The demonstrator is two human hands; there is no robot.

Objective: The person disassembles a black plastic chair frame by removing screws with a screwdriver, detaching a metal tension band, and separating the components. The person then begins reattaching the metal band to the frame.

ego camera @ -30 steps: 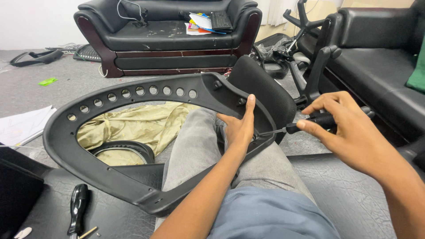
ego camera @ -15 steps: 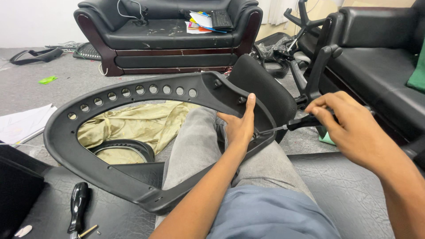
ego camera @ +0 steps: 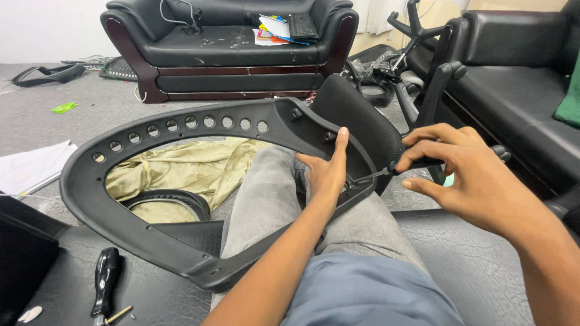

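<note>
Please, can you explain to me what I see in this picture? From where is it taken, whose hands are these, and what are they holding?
The picture comes from a camera worn on a person's head, looking down at their own lap and hands. There is no machine here, only two bare hands.

The person sits on a black seat with a large black plastic chair frame resting across their leg. The left hand presses against the frame's inner edge to steady it. The right hand grips a black-handled screwdriver, and its tip meets the frame close to the left hand.

Beside the leg lies a second screwdriver. On the floor under the frame is an olive-gold cloth, with white papers to the left. Behind stands a black sofa, and other chair parts lie at the upper right.
</note>
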